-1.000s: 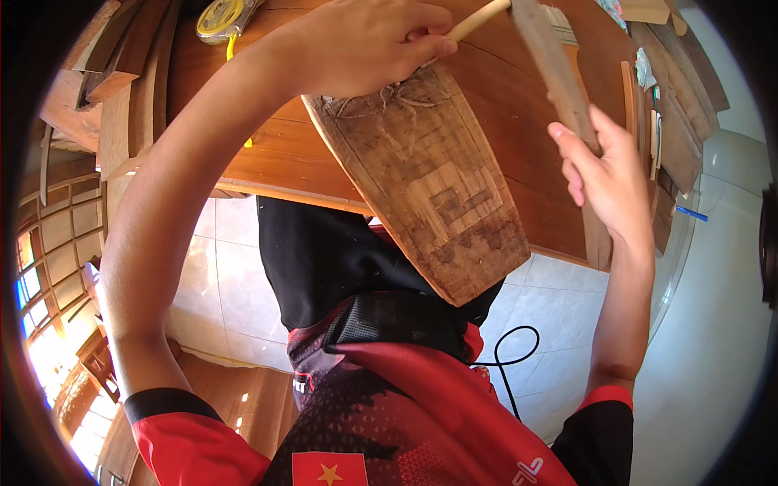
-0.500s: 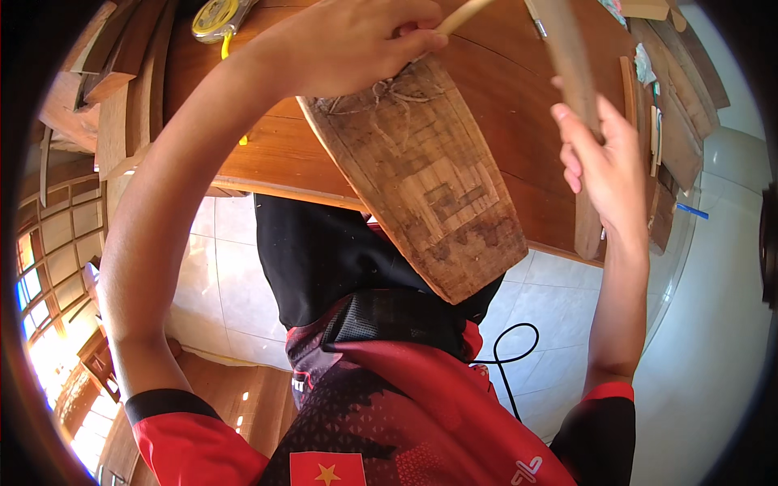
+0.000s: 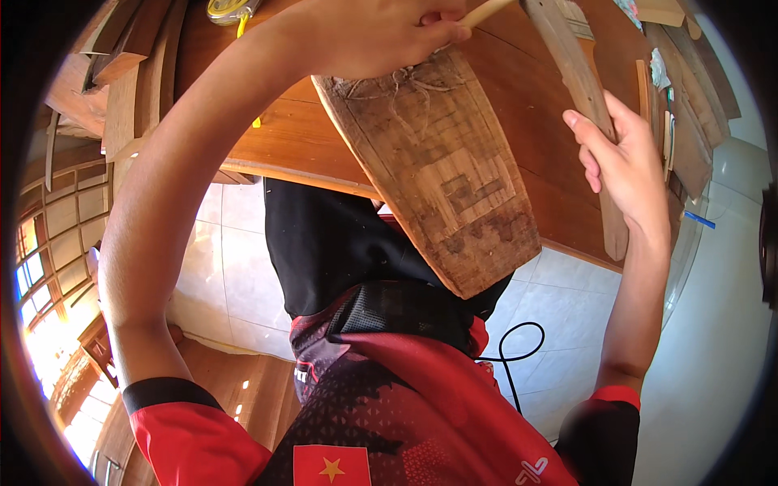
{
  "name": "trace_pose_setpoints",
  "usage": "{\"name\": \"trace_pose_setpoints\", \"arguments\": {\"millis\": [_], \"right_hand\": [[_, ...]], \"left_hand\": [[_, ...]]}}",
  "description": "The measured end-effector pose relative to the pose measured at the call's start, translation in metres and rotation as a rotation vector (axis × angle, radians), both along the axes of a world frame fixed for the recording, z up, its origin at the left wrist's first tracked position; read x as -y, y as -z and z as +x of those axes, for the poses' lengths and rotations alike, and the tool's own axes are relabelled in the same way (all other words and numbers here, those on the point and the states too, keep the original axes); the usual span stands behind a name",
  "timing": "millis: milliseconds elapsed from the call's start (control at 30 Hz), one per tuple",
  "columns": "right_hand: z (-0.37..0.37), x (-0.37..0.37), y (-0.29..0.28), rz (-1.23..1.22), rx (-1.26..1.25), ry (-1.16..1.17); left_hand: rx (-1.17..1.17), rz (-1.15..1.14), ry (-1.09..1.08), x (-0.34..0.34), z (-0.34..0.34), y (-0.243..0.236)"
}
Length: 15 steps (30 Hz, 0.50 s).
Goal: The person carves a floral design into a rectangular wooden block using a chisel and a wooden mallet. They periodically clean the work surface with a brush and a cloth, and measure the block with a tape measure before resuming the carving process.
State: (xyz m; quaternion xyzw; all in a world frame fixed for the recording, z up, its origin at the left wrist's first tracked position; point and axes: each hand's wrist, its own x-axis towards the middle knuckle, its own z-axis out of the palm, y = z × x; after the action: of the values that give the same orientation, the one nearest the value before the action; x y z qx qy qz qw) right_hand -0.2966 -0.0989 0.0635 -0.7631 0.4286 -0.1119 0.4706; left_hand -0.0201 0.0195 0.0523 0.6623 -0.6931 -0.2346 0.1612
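A long brown wooden board (image 3: 421,154) with shallow carved recesses on its face slants over the table's near edge, its near end above my lap. My left hand (image 3: 389,36) is closed at the board's far end, around a pale round wooden handle (image 3: 489,11) that points up to the right. What lies beyond the handle is cut off by the frame's upper edge. My right hand (image 3: 622,162) grips a long flat wooden stick (image 3: 571,65) to the right of the board. The stick's upper end leans left, close to the pale handle.
The reddish-brown wooden table (image 3: 284,146) spreads beneath the work. A yellow tape measure (image 3: 231,10) lies at the far left. Planks are stacked at left (image 3: 134,97) and right (image 3: 697,97). A black cable (image 3: 512,360) loops over the tiled floor (image 3: 247,283).
My right hand has come slightly nearer and rightward, and the stick now tilts more to the left at its top. The whole view has shifted a little. My left hand keeps its grip.
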Motion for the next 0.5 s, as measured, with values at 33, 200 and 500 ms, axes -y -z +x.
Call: {"name": "trace_pose_setpoints", "arguments": {"millis": [33, 200, 500], "right_hand": [[0.000, 0.000, 0.003, 0.008, 0.039, 0.020], [0.000, 0.001, 0.001, 0.034, -0.084, -0.081], [0.003, -0.004, 0.006, 0.011, 0.008, 0.026]], "left_hand": [[-0.003, -0.061, 0.019, 0.000, 0.000, 0.006], [0.020, -0.135, 0.120, 0.002, 0.007, 0.012], [-0.030, -0.094, 0.052, -0.002, 0.004, 0.009]]}}
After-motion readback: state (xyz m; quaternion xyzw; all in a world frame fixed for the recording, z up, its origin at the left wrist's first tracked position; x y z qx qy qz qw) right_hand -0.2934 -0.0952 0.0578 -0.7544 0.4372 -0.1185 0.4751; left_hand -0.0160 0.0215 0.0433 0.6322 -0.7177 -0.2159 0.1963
